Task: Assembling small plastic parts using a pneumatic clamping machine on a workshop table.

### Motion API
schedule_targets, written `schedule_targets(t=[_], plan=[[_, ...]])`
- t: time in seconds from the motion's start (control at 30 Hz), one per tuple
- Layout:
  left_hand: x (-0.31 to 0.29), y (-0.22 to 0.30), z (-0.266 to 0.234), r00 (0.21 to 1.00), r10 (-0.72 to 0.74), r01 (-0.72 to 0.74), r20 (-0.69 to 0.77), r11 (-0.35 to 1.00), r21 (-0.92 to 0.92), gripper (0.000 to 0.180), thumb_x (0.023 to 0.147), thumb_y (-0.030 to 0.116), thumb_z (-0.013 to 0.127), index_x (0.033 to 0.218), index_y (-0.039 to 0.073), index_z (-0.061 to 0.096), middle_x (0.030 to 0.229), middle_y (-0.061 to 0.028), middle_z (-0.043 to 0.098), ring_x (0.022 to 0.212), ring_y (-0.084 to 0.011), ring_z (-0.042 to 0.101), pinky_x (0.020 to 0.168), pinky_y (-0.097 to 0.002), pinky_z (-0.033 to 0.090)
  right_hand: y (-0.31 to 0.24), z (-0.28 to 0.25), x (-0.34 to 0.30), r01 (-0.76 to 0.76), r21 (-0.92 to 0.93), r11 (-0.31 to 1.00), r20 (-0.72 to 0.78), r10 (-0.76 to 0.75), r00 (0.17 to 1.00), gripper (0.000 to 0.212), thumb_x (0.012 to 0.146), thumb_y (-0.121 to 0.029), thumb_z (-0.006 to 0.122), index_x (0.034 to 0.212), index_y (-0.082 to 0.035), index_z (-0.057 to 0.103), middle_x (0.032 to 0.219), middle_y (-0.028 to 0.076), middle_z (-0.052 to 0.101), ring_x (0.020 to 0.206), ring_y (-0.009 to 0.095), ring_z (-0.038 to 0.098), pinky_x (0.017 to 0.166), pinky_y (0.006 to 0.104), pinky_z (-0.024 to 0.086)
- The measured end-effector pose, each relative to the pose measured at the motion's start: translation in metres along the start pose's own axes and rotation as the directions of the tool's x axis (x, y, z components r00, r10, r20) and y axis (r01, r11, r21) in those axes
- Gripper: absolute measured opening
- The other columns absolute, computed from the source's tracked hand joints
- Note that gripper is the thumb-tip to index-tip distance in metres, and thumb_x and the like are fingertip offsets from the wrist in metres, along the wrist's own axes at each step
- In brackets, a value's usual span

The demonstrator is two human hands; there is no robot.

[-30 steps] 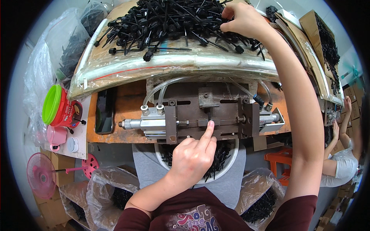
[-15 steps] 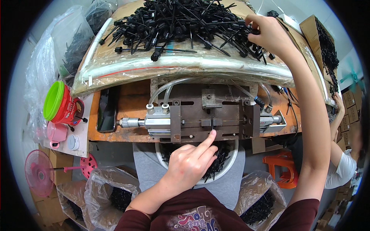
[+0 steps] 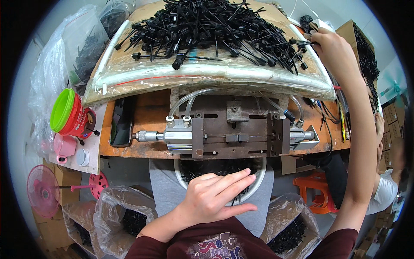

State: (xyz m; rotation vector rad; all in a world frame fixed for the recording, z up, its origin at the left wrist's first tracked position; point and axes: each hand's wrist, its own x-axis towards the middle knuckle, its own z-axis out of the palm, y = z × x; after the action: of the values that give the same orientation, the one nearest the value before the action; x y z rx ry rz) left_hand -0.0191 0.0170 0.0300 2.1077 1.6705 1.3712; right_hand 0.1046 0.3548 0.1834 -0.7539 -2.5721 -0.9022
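My left hand (image 3: 217, 194) hovers over the white basin (image 3: 255, 185), its fingers stretched out and nothing in them. Dark thin pieces (image 3: 198, 168) lie in that basin, partly hidden by the hand. Past the right edge of the heap, my right hand (image 3: 336, 49) pinches a black plastic tie (image 3: 304, 43), a thin stem with a blocky head; its fingertips are partly hidden. Between my arms sits a metal clamping fixture (image 3: 215, 112) with air cylinders on both sides. Its two small jaws (image 3: 236, 137) meet in the middle, with no tie visible between them.
A large heap of black ties (image 3: 198, 30) covers the raised, film-wrapped board (image 3: 142, 82). Left are a red bucket (image 3: 76, 121), a pink mug (image 3: 64, 145) and a pink fan (image 3: 43, 191). Right are an orange stool (image 3: 317, 190) and another person's arm (image 3: 379, 129). Plastic-lined bags (image 3: 286, 211) flank my legs.
My left hand has drawn back from the jaws toward me, its fingers spreading. The black piece at the jaws is gone and they have come together. My right hand has moved right, bringing a tie.
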Motion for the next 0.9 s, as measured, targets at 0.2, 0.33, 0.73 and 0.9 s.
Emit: schedule_targets(t=[0.2, 0.33, 0.73, 0.9], plan=[[0.001, 0.002, 0.003, 0.999, 0.043, -0.043, -0.016, 0.999, -0.021, 0.051, 0.067, 0.032, 0.088, 0.108, 0.006, 0.072, 0.103, -0.0088, 0.074, 0.068, -0.0153, 0.069, 0.056, -0.0220, 0.049, -0.006, -0.010, -0.010, 0.005, 0.322, 0.947, 0.019, -0.011, 1.000, 0.017, 0.080, -0.010, 0.066, 0.091, 0.002, 0.069, 0.075, 0.014, 0.069, 0.068, 0.026, 0.067, 0.063, 0.0336, 0.051], [-0.002, -0.002, 0.002, 0.984, 0.056, -0.064, -0.171, 0.997, -0.041, 0.043, 0.069, 0.023, 0.087, 0.104, 0.004, 0.072, 0.098, -0.0093, 0.074, 0.069, -0.0179, 0.070, 0.059, -0.0252, 0.052, -0.021, -0.036, -0.026, -0.452, 0.837, 0.309, 0.388, 0.249, 0.888, 0.022, 0.083, -0.021, 0.069, 0.091, -0.001, 0.069, 0.073, 0.005, 0.067, 0.051, 0.002, 0.054, 0.048, 0.0195, 0.042], [0.016, -0.007, 0.010, 0.962, 0.086, -0.063, -0.260, 0.993, 0.098, 0.027, 0.070, 0.008, 0.082, 0.095, 0.004, 0.072, 0.092, -0.0082, 0.071, 0.079, -0.0232, 0.069, 0.067, -0.0325, 0.056, -0.205, -0.055, -0.162, -0.413, 0.830, -0.374, 0.505, 0.190, 0.842, 0.016, 0.094, -0.005, 0.063, 0.104, 0.006, 0.070, 0.090, 0.010, 0.072, 0.081, 0.010, 0.067, 0.068, 0.0223, 0.055], [0.007, -0.008, 0.009, 0.977, 0.050, -0.041, -0.207, 0.998, 0.044, 0.029, 0.070, 0.005, 0.079, 0.098, 0.002, 0.071, 0.093, -0.0086, 0.070, 0.080, -0.0246, 0.068, 0.067, -0.0330, 0.056, -0.212, -0.055, -0.173, -0.465, 0.731, -0.500, 0.597, 0.138, 0.790, 0.020, 0.097, -0.006, 0.058, 0.110, 0.007, 0.068, 0.092, 0.010, 0.071, 0.074, 0.009, 0.064, 0.063, 0.0211, 0.053]])
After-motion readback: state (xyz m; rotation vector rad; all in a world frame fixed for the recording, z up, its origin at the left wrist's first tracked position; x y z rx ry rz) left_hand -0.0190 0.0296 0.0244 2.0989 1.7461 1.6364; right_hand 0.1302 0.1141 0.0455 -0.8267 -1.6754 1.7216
